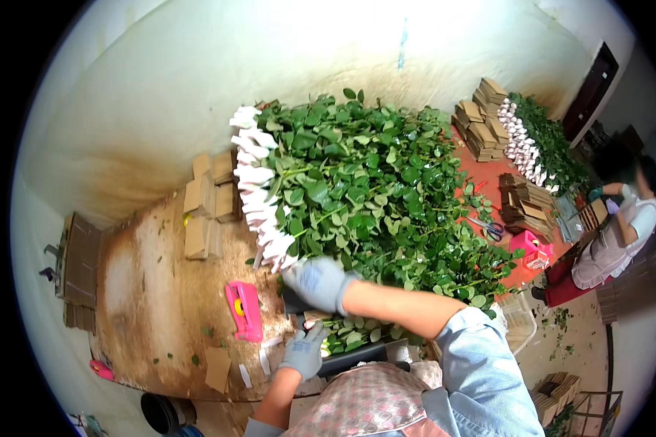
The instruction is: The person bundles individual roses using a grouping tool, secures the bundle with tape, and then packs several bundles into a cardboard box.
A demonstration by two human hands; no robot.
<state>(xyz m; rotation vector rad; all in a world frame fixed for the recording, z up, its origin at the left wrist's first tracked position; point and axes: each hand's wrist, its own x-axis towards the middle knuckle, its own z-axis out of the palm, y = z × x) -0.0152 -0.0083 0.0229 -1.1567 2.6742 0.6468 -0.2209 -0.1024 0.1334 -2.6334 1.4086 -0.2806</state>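
Observation:
A large heap of leafy rose stems (pixel 364 175) lies across the table, its heads in white sleeves (pixel 255 175) lined up along the left side. My right hand (pixel 321 284), in a grey glove, reaches across to the near end of those heads; its fingers are curled, and what they grip is hidden. Below it my left hand (pixel 304 352), gloved too, closes around a rose by its pale head (pixel 310 325), at the left end of a black tray (pixel 357 357). Leafy stems lie along that tray. A pink tape dispenser (pixel 245 312) stands left of my hands.
Folded cardboard pieces (pixel 202 204) are stacked behind the dispenser. A cardboard sheet (pixel 217 369) and white paper strips (pixel 264 360) lie near the front edge. Scissors (pixel 493 229) rest on the red tabletop (pixel 514 275) at right. Beyond, a co-worker (pixel 619 226) stands by more wrapped roses (pixel 519 142).

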